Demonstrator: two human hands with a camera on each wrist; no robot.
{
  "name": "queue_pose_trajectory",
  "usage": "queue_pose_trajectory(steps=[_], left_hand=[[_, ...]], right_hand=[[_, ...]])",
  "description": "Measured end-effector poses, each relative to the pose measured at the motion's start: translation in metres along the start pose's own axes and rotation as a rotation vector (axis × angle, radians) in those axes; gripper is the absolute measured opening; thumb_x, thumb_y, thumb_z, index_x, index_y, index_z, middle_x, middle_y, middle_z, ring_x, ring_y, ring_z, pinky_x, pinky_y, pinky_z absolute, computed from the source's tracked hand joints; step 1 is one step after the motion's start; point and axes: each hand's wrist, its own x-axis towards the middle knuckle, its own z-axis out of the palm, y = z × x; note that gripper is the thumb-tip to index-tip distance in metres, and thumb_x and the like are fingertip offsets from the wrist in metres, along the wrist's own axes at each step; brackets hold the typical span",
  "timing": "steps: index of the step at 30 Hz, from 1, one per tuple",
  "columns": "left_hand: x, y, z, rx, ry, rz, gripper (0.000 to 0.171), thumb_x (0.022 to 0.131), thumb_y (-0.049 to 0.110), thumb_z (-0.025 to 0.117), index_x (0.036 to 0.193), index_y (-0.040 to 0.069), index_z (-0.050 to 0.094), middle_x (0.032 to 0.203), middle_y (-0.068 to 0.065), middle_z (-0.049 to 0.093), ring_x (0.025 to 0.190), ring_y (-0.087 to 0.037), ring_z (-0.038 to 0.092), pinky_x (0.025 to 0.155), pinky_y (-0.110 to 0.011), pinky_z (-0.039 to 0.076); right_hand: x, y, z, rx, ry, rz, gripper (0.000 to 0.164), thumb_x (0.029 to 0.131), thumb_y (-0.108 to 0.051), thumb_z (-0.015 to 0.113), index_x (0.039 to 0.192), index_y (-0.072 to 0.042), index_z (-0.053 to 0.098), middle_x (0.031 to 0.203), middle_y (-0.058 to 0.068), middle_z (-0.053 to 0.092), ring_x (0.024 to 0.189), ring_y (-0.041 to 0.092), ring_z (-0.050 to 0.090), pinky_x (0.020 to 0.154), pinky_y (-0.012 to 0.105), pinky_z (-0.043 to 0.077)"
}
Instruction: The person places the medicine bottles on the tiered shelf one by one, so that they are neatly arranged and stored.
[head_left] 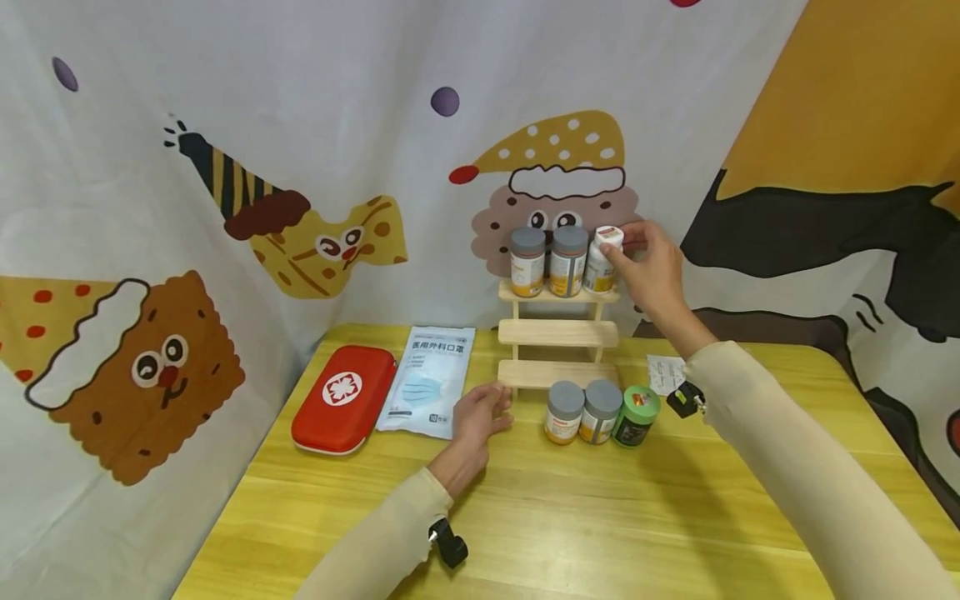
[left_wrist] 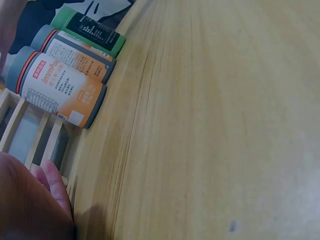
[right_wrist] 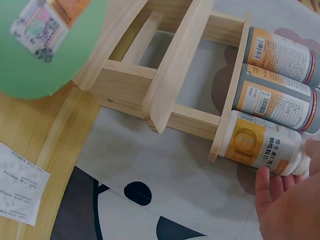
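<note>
A pale cloth (head_left: 337, 125) printed with cartoon characters hangs behind the wooden rack, and the yellow wood-grain table (head_left: 525, 533) spreads beneath it. The rack (head_left: 558, 333) itself has three stepped tiers.

Left of the rack lies a mask packet (head_left: 435, 367), lettered 医用外科口罩 above a picture of a mask, with a "10" near its bottom edge. Farther left of the rack is a red case (head_left: 315, 425) bearing a white round emblem with a red cross-like figure.

The left hand (head_left: 472, 417) is at the near left end of the rack, touching its bottom tier with fingers loosely extended. The right hand (head_left: 658, 267), at the rack's top right, pinches the white bottle by its upper part, thumb in front.

In front of the rack's bottom tier stand two grey-lidded jars (head_left: 564, 417); the left one reads "ImmPo…", the rest unclear. A green jar (head_left: 630, 427) with a dark label stands at their right. Two more grey-lidded jars (head_left: 527, 271) stand on the rack's top tier, barcodes low on their labels.

The white bottle (head_left: 596, 275) is beside them at that tier's right end, base on the wood, cap upward, long axis roughly vertical. Its yellow label appears to carry 维生素C. Right of the rack lies a paper slip (head_left: 663, 375), its small print unreadable.
</note>
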Motion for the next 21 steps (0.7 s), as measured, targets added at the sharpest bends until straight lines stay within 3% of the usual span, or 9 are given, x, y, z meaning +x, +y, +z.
queue_pose_trajectory(steps=[9, 16, 21], left_hand=[[-0.003, 0.004, 0.000, 0.008, 0.000, -0.011, 0.026, 0.104, 0.023, 0.068, 0.121, 0.004, 0.070, 0.118, -0.010, 0.079, 0.094, -0.014, 0.072, 0.081, -0.033, 0.067], [-0.002, 0.003, 0.000, 0.006, -0.004, -0.003, 0.029, 0.105, 0.024, 0.068, 0.125, 0.003, 0.069, 0.122, -0.012, 0.078, 0.093, -0.013, 0.072, 0.078, -0.031, 0.067], [-0.001, 0.002, 0.001, 0.005, 0.000, -0.009, 0.030, 0.105, 0.024, 0.068, 0.126, 0.003, 0.069, 0.120, -0.009, 0.079, 0.091, -0.011, 0.071, 0.078, -0.030, 0.067]], right_hand=[[-0.002, 0.002, 0.000, -0.001, -0.010, -0.018, 0.045, 0.099, -0.027, 0.077, 0.130, -0.001, 0.060, 0.122, 0.020, 0.069, 0.114, 0.034, 0.068, 0.090, 0.032, 0.049], [-0.007, 0.004, -0.004, -0.003, -0.047, -0.046, 0.054, 0.096, -0.026, 0.079, 0.136, 0.001, 0.055, 0.129, 0.020, 0.064, 0.120, 0.034, 0.064, 0.082, 0.016, 0.048], [-0.017, 0.005, -0.008, -0.002, -0.049, -0.054, 0.062, 0.095, -0.029, 0.080, 0.142, 0.001, 0.051, 0.138, 0.020, 0.057, 0.127, 0.034, 0.058, 0.093, 0.044, 0.057]])
